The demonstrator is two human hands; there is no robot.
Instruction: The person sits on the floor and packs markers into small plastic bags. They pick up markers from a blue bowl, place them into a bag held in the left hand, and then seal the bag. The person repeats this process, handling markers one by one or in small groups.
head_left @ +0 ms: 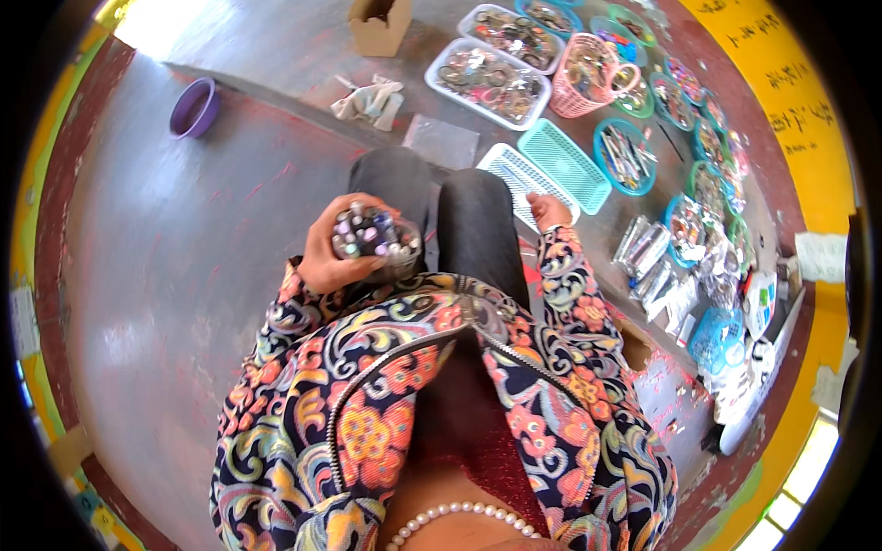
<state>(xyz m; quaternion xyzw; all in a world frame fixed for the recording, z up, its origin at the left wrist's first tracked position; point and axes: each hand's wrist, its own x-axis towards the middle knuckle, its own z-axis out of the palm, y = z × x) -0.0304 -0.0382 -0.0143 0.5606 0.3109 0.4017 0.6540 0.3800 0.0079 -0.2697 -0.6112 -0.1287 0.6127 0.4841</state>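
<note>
My left hand (331, 246) is wrapped around a clear tub (402, 261) above my left thigh. Packed in the tub are several small stick-like pieces (367, 231) with round white, pink, purple and dark ends; their kind is too small to tell. Over the right part of a white slotted basket (503, 169) is my right hand (551, 213), its fingers curled together. Whether they grip the basket's rim or some small thing is not visible. A mint-green slotted basket (565, 165) lies right beside the white one.
White trays of jumbled small goods (487, 84) and a pink handled basket (585, 78) stand ahead. Round baskets, one blue with silvery sticks (625, 156), line the right side near plastic-wrapped bundles (643, 253). A purple bowl (194, 108), cardboard box (378, 28) and crumpled cloth (367, 101) lie farther left.
</note>
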